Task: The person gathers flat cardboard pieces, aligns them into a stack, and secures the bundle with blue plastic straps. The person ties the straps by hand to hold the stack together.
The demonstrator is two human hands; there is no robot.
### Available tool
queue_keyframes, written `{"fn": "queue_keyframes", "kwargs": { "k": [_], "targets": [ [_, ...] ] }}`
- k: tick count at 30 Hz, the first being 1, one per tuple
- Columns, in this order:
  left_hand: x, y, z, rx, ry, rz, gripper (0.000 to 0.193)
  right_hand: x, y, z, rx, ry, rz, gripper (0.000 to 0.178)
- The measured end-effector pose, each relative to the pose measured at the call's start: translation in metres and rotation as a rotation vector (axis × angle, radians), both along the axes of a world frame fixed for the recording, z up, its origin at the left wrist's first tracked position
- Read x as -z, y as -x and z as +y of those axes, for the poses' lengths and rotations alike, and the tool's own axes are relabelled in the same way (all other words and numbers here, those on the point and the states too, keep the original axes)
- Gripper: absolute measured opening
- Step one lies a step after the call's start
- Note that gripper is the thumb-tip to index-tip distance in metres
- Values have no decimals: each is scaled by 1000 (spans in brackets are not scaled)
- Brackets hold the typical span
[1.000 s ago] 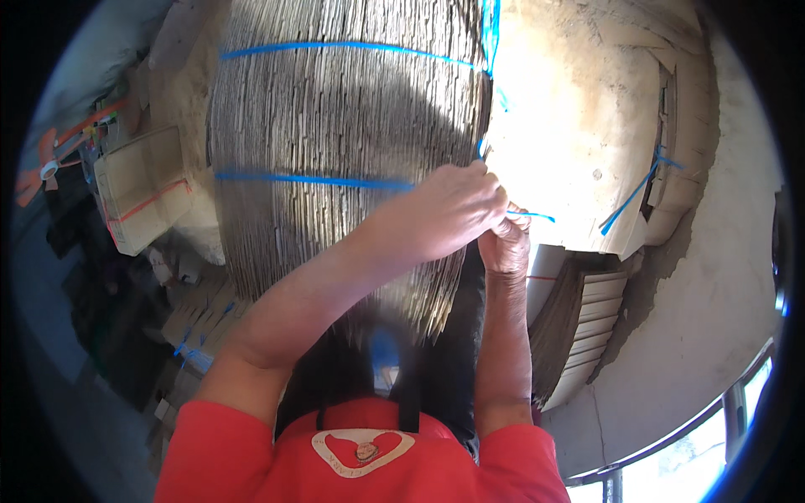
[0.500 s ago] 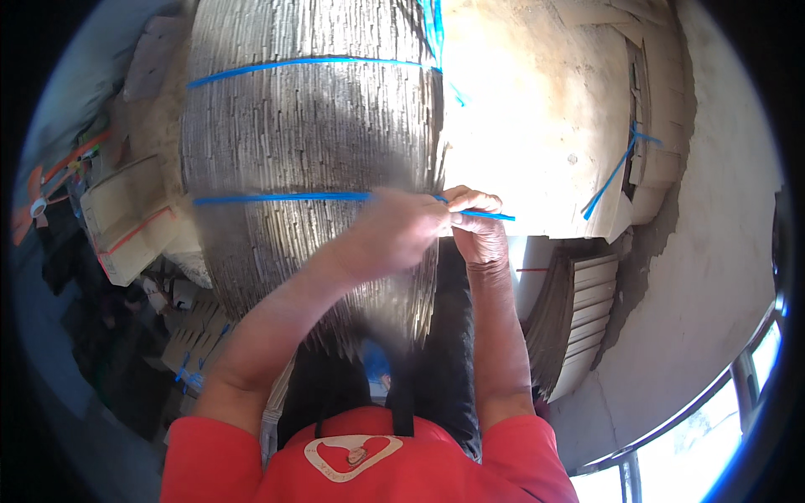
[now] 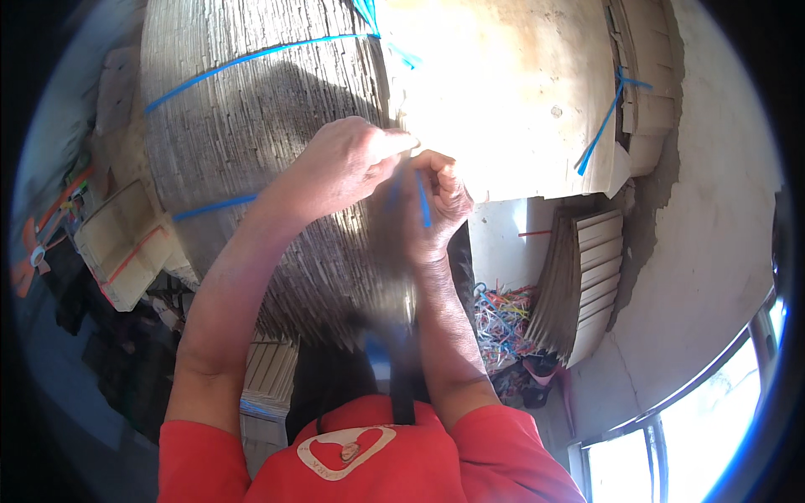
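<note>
A large bundle of flattened cardboard sheets (image 3: pixel 260 109), with their ragged edges facing up, lies before me. Two bands of blue plastic strap (image 3: pixel 260 52) run across it, the nearer one passing under my left forearm. My left hand (image 3: pixel 340 163) is closed over the bundle's right edge, thumb and forefinger pinched; what lies between them is hidden. Just beside it, my right hand (image 3: pixel 440 201) has curled fingers around the blue strap, whose loose end (image 3: pixel 424 201) hangs down across the palm side. The strap between the two hands cannot be made out.
Right of the bundle lies a brightly lit cardboard sheet (image 3: pixel 503 101), with another blue tie (image 3: pixel 599 134) at its far side. Folded cardboard (image 3: pixel 595 277) leans by the wall, near a heap of coloured strap scraps (image 3: pixel 501 323). An open carton (image 3: pixel 126 243) and an orange fan (image 3: pixel 33 256) are at left.
Both hands have moved up and a little left along the bundle's edge. The strap end in my right hand has swung from pointing right to hanging down. My view has shifted right.
</note>
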State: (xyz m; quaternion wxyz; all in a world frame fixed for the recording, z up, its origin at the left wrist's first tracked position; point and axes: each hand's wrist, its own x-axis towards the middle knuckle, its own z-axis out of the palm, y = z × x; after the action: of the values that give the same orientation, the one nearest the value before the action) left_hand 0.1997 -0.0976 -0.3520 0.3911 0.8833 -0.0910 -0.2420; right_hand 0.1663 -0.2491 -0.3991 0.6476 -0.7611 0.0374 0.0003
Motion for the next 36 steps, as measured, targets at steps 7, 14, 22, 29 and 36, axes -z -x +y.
{"fn": "queue_keyframes", "kwargs": {
  "k": [7,14,22,29,36],
  "targets": [
    [13,2,-5,-125,133,-99,12,-1,-1,-7,-14,-237,250,15],
    [18,4,-9,-134,132,-65,6,0,-6,-18,14,-514,558,13],
    [16,6,-11,-179,190,-90,16,18,-6,-19,212,-1139,663,24],
    [16,19,0,-127,43,-253,18,32,-9,-43,-146,-765,734,26],
    [-2,27,0,-134,-95,-317,15,60,-9,-72,-152,-617,905,40]
  ]
}}
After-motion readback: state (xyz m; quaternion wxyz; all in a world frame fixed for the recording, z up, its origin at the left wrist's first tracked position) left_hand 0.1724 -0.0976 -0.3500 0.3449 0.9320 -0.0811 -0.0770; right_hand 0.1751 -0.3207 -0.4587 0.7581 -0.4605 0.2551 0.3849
